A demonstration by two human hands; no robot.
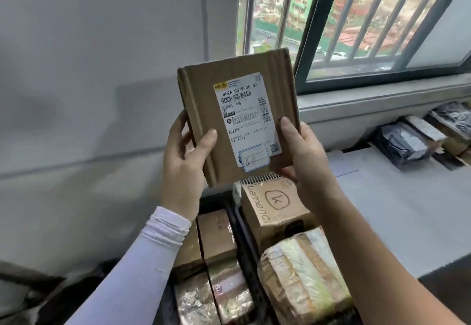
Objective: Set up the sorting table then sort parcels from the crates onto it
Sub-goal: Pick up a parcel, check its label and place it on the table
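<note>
I held a flat cardboard parcel (238, 118) up in front of me with both hands, label side facing me, white shipping label (248, 123) reading B62A G079-00 69. My left hand (184, 164) gripped its left edge, thumb on the front, fingers curled round the back; white sleeve (142, 261) on that arm. My right hand (303, 154) gripped the lower right edge, thumb pressed on the front beside the label, right arm bare. Parcel was in the air above the crates (242, 238), near the window (356, 18). Below it, a brown box (277, 210) with a circled logo, a tape-wrapped parcel (303, 273) nearer me, smaller taped boxes (216, 238) to the left. Pale surface (397, 210) on the right, with dark bagged parcels (402, 143) at its far end under the sill.
</note>
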